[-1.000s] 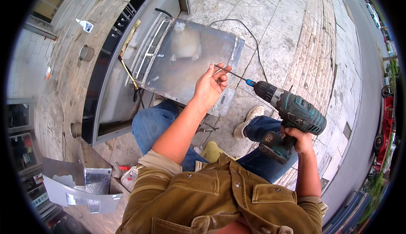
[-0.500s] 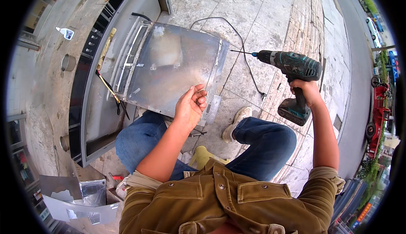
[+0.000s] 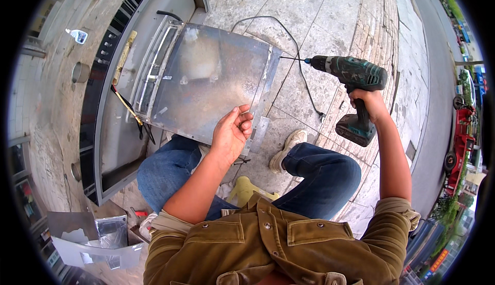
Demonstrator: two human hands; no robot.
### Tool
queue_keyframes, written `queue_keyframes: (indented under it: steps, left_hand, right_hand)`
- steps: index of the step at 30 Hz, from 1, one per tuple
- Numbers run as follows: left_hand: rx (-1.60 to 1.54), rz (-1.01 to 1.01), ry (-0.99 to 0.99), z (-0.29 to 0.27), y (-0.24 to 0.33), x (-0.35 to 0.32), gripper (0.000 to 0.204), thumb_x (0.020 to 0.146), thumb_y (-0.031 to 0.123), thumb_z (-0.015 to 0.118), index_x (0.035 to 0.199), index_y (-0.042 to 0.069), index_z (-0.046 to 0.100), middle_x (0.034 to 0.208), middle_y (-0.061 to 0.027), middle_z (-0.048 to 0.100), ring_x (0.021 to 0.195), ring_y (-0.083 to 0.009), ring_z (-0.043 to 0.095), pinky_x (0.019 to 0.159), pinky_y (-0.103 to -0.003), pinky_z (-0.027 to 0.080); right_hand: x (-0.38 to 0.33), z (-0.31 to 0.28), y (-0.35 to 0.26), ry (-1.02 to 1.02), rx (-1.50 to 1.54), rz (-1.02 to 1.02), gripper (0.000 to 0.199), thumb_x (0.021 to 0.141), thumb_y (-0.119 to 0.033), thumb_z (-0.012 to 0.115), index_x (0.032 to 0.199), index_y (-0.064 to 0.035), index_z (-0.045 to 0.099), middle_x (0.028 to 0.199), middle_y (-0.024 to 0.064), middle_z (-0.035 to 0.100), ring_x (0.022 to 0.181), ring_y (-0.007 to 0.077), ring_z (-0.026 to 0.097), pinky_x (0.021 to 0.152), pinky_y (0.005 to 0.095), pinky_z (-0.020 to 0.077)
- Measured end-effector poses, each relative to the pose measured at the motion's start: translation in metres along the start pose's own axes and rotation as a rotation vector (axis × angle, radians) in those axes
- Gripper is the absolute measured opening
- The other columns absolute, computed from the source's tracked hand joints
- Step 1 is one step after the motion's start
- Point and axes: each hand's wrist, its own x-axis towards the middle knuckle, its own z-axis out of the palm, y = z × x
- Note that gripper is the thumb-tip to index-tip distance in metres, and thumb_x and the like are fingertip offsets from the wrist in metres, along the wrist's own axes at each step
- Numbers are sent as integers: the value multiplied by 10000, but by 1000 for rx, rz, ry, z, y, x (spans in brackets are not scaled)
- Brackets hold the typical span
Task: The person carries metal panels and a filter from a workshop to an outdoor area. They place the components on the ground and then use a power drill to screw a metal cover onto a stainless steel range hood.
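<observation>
1. head view, center right: a right hand [image 3: 370,103] grips a teal-and-black cordless drill [image 3: 356,71], fingers wrapped around its handle; whether the trigger is pressed cannot be told.
2. the thin bit [image 3: 293,58] points left, its tip just beside the right edge of a worn metal panel [image 3: 227,58] at upper center; contact cannot be made out.
3. at the frame's center, a left hand [image 3: 231,133] is raised in front of the panel, fingers loosely curled, thumb near the forefinger; whether anything small is pinched there cannot be told.
4. good handling here likely calls for a firm wrist, a bit square to the metal, light trigger pressure and left fingers well clear of the tip.
5. a black cable [image 3: 294,35] loops across the paving behind the bit, its plug at center right; it looks the likeliest snag.
6. at left, a grey housing [image 3: 121,146] walls in that side, while a bent knee [image 3: 160,179] crowds the panel's near edge.
7. a pale yellow stool [image 3: 250,189] sits at lower center, an open carton [image 3: 98,254] at lower left, a spray bottle [image 3: 77,36] at upper left.
</observation>
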Motion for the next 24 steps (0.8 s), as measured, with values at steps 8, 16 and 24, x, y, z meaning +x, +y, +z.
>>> queue_keyframes:
  steps: [8,16,24]
  left_hand:
    - [-7,0,-12,-2,1,-1,281,933,212,443,1080,-10,536,825,-59,575,643,-114,450,582,-235,377]
    - [-25,10,-18,-5,9,-7,283,933,212,443,1085,-10,533,825,-51,571,643,-106,441,578,-235,366]
    - [-25,16,-14,-7,14,-11,273,934,207,448,1079,-9,531,822,-46,570,639,-106,444,581,-236,379]
  right_hand:
    - [7,3,-22,-1,-94,12,74,623,-31,579,687,0,557,591,63,529,489,145,492,468,277,393]
    - [23,1,-57,-78,-180,37,71,627,-35,573,687,-7,546,584,56,514,472,136,474,444,270,380]
    - [21,-5,-39,-55,-97,62,107,634,-16,582,732,17,552,623,84,535,494,158,510,458,269,424]
